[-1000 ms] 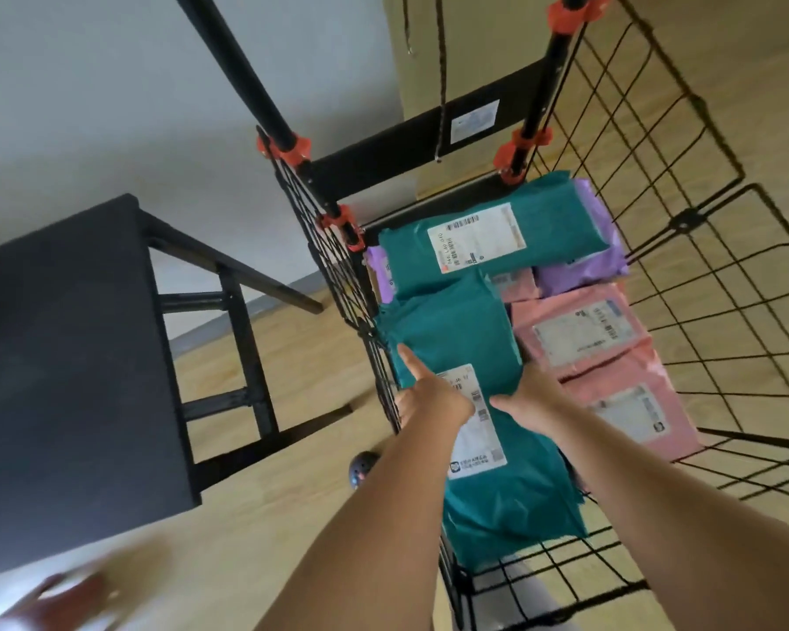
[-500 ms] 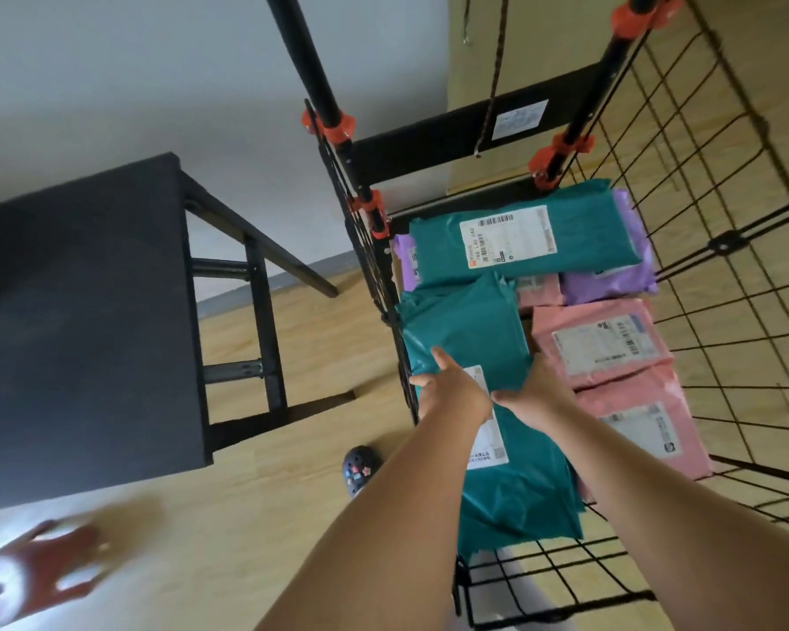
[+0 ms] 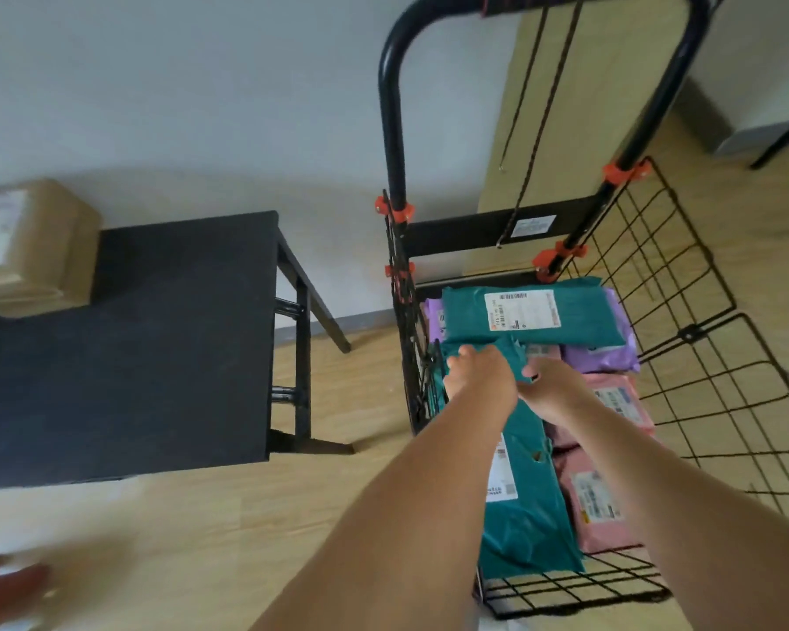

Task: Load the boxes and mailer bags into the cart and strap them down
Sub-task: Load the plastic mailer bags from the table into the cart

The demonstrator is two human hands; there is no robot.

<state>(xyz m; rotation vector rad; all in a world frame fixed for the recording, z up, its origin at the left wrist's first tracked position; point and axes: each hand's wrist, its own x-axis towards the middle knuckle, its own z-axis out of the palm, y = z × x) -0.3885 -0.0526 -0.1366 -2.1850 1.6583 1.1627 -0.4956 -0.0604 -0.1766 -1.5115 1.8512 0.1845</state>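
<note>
left hand (image 3: 479, 375): fingers curled over the far-left edge of the near teal mailer bag (image 3: 524, 516), knuckles up, gripping it. right hand (image 3: 554, 389): thumb pressed on a fold at the bag's far-right edge. Its fingertips are tucked under the palm and blurred, so probably a pinch on that fold. Hands are just beside each other, both forearms reaching over the bag.

near teal mailer bag: lies lengthwise on the left side of the cart (image 3: 702, 357), on top of the stack, white label facing up. Its far end butts against the far teal mailer bag (image 3: 561, 316), which lies crosswise at the handle end with its label up.

Under and beside the far one: purple mailer bag (image 3: 606, 357), with a sliver of purple also showing at its left end. Right of the near one: pink mailer bags (image 3: 597, 498), one behind the other, labels up.

cart: black wire-mesh sides, the right panel splayed outward. The black tube handle (image 3: 392, 107) is held to the mesh with orange clips (image 3: 395, 209). A bungee cord (image 3: 521, 93) hangs loose from the handle's top bar, hook ends dangling clear of the bags.

Left of the cart, apart from it: black table (image 3: 133, 334), with a cardboard box (image 3: 33, 248) sitting on its far-left corner. Light wood floor (image 3: 201, 539) under everything.
</note>
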